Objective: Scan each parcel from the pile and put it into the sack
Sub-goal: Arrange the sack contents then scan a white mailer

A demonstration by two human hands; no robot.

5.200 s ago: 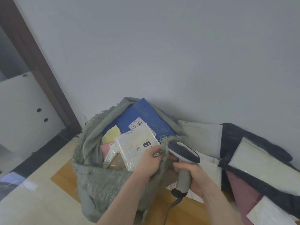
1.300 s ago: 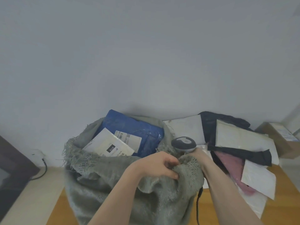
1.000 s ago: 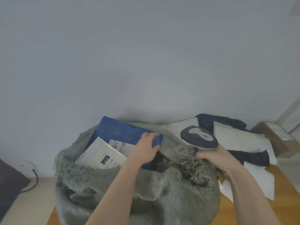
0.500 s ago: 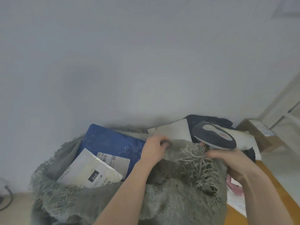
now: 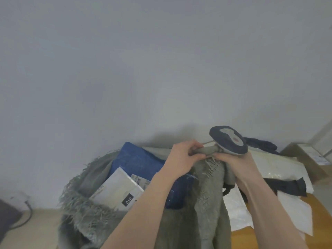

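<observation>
Both hands gather the sack (image 5: pixel 203 203) rim: the left hand (image 5: pixel 181 159) pinches a twisted fold, while the right hand (image 5: pixel 233 163) grips fabric and the scanner (image 5: pixel 228 140). Scanned parcels (image 5: pixel 142 162) sit inside; the pile (image 5: pixel 274 165) lies just right. Next likely needs reopening the mouth and fetching another parcel.

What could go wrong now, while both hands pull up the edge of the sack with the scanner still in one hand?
1. The right hand grips both the barcode scanner and the sack's rim, so the scanner may slip or its cable may snag.
2. The left hand bunches the frayed rim; the weave could tear further.
3. The white parcel and blue parcel stick out of the mouth and might slide out.
</observation>
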